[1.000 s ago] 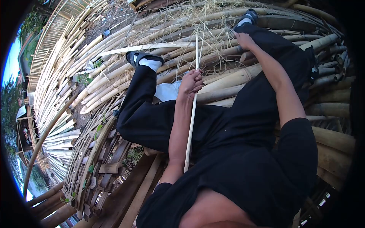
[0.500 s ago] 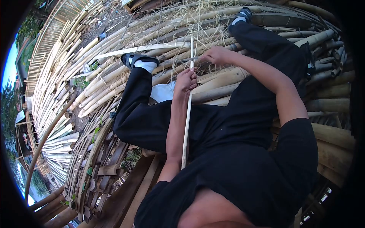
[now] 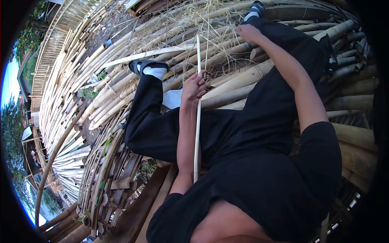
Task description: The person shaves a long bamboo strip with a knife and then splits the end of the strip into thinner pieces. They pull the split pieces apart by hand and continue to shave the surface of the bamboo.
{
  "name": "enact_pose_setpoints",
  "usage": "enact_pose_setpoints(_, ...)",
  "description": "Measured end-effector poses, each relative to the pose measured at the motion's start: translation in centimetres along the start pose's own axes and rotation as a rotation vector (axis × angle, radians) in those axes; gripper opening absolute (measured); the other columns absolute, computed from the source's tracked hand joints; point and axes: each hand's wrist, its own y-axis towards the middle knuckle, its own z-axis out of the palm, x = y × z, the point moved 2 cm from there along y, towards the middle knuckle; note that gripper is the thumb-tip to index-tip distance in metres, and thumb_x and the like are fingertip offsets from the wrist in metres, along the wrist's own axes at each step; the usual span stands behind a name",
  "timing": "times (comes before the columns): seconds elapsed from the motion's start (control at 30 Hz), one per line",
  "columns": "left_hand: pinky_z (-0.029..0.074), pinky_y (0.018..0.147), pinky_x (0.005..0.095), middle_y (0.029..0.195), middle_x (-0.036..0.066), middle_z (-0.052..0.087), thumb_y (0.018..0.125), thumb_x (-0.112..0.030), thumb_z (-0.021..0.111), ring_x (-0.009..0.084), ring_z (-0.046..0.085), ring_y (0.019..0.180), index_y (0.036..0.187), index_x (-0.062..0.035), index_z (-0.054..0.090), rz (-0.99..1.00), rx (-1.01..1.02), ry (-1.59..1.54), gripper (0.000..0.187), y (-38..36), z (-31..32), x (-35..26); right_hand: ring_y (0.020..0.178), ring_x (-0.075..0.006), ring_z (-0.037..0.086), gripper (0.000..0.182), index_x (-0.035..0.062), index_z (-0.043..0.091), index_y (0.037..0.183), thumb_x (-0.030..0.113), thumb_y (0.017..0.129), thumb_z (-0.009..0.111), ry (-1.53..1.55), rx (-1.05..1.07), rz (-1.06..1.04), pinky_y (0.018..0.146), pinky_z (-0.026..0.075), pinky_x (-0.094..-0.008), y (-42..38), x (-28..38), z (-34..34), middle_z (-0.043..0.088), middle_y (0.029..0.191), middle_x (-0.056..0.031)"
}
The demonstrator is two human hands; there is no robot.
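My left hand (image 3: 194, 87) is closed around a long, pale bamboo strip (image 3: 197, 133). The strip runs along the inside of my left forearm, its lower end by my torso and its upper end pointing away past the fist. Up and to the right, my right hand (image 3: 249, 33) is closed on a knife (image 3: 227, 25); its thin blade points left, blurred against the straw, and the handle is hidden in the fist. A gap separates the knife from the strip. Beside the strip's upper end is a thin, pale sliver (image 3: 207, 44).
Bamboo poles (image 3: 227, 97) lie beneath and around my legs. Straw-like shavings (image 3: 219, 40) cover the ground ahead. A flat split bamboo piece (image 3: 154, 52) extends behind my sandal (image 3: 148, 67). Stacked bamboo (image 3: 77, 73) fills the left side, near a bamboo fence (image 3: 50, 48).
My right hand and the knife have moved up and right, away from the strip. My left hand keeps its grip, and the strip's upper end has shifted slightly left.
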Motion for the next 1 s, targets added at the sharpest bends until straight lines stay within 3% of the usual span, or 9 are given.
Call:
enact_pose_setpoints(0.1, 0.020, 0.030, 0.0195, 0.058, -0.003, 0.035, 0.094, -0.015, 0.044, 0.0049, 0.026, 0.036, 0.113, -0.0053, 0.051, 0.018, 0.042, 0.039, 0.022, 0.8, 0.9, -0.3, 0.082, -0.0385, 0.059, 0.047, 0.0030, 0.061, 0.092, 0.041, 0.094, 0.033, 0.153, -0.020, -0.391, 0.072, 0.046, -0.0475, -0.5, 5.2, 1.8, 0.061, 0.085, -0.0220)
enact_pose_setpoints(0.23, 0.021, 0.031, 0.0201, 0.058, -0.003, 0.039, 0.093, -0.017, 0.048, 0.0046, 0.028, 0.036, 0.110, -0.0074, 0.054, 0.068, -0.074, 0.187, 0.020, 0.1, 1.0, 0.2, 0.078, -0.0399, 0.058, 0.048, 0.0014, 0.062, 0.088, 0.043, 0.092, 0.038, 0.118, 0.112, -0.505, 0.071, 0.045, -0.0487, -4.4, 10.6, 1.5, 0.061, 0.082, -0.0219)
enact_pose_setpoints(0.3, 0.020, 0.029, 0.0193, 0.057, -0.004, 0.040, 0.092, -0.021, 0.053, 0.0024, 0.031, 0.035, 0.095, -0.0090, 0.057, 0.127, -0.131, 0.320, 0.013, 0.4, 1.0, 0.6, 0.079, -0.0397, 0.058, 0.048, 0.0014, 0.062, 0.088, 0.043, 0.092, 0.039, 0.057, 0.153, -0.512, 0.071, 0.045, -0.0485, -4.6, 11.4, 1.7, 0.061, 0.081, -0.0218)
enact_pose_setpoints(0.53, 0.022, 0.034, 0.0205, 0.055, -0.005, 0.041, 0.092, -0.020, 0.053, 0.0022, 0.032, 0.039, 0.091, -0.0047, 0.059, 0.236, -0.209, 0.556, 0.017, 0.0, 0.0, 2.0, 0.081, -0.0369, 0.060, 0.040, 0.0052, 0.064, 0.087, 0.037, 0.092, 0.041, -0.118, 0.040, -0.441, 0.070, 0.048, -0.0477, 0.3, 2.9, 3.4, 0.063, 0.083, -0.0184)
enact_pose_setpoints(0.57, 0.024, 0.037, 0.0218, 0.055, -0.005, 0.042, 0.092, -0.018, 0.052, 0.0029, 0.033, 0.044, 0.089, -0.0025, 0.060, 0.266, -0.208, 0.529, 0.018, -0.6, 0.0, 1.7, 0.085, -0.0349, 0.062, 0.035, 0.0073, 0.065, 0.092, 0.033, 0.091, 0.042, -0.322, 0.044, -0.387, 0.072, 0.049, -0.0463, -0.1, 1.3, 1.8, 0.064, 0.087, -0.0173)
enact_pose_setpoints(0.6, 0.024, 0.037, 0.0218, 0.055, -0.005, 0.042, 0.092, -0.018, 0.052, 0.0029, 0.033, 0.044, 0.089, -0.0025, 0.060, 0.269, -0.211, 0.535, 0.018, -0.7, -0.1, 1.1, 0.089, -0.0334, 0.062, 0.033, 0.0091, 0.064, 0.097, 0.032, 0.092, 0.041, -0.359, 0.186, -0.130, 0.075, 0.050, -0.0444, 0.2, -1.0, 1.2, 0.064, 0.093, -0.0178)
enact_pose_setpoints(0.73, 0.025, 0.039, 0.0218, 0.056, -0.005, 0.042, 0.091, -0.018, 0.052, 0.0027, 0.035, 0.045, 0.095, -0.0008, 0.061, 0.348, -0.276, 0.526, 0.020, -1.2, -1.0, -0.4, 0.092, -0.0372, 0.060, 0.045, 0.0052, 0.062, 0.101, 0.040, 0.094, 0.035, -0.044, 0.007, 0.130, 0.079, 0.048, -0.0458, 0.8, -2.7, 1.2, 0.062, 0.098, -0.0209)
enact_pose_setpoints(0.87, 0.024, 0.035, 0.0213, 0.056, -0.005, 0.042, 0.092, -0.017, 0.051, 0.0025, 0.033, 0.041, 0.096, -0.0048, 0.060, 0.356, -0.254, 0.646, 0.016, 1.0, -0.5, 0.5, 0.086, -0.0409, 0.057, 0.051, 0.0008, 0.059, 0.098, 0.045, 0.094, 0.033, 0.204, 0.015, -0.329, 0.078, 0.044, -0.0441, -1.5, 5.8, -0.2, 0.061, 0.093, -0.0222)
enact_pose_setpoints(1.0, 0.021, 0.031, 0.0198, 0.055, -0.006, 0.040, 0.092, -0.018, 0.051, 0.0020, 0.030, 0.037, 0.091, -0.0072, 0.057, 0.403, -0.238, 0.724, 0.012, 1.6, -0.4, 0.9, 0.080, -0.0406, 0.056, 0.051, 0.0010, 0.060, 0.094, 0.045, 0.093, 0.035, 0.214, 0.170, -0.511, 0.077, 0.044, -0.0446, -5.2, 10.9, 1.8, 0.060, 0.084, -0.0230)
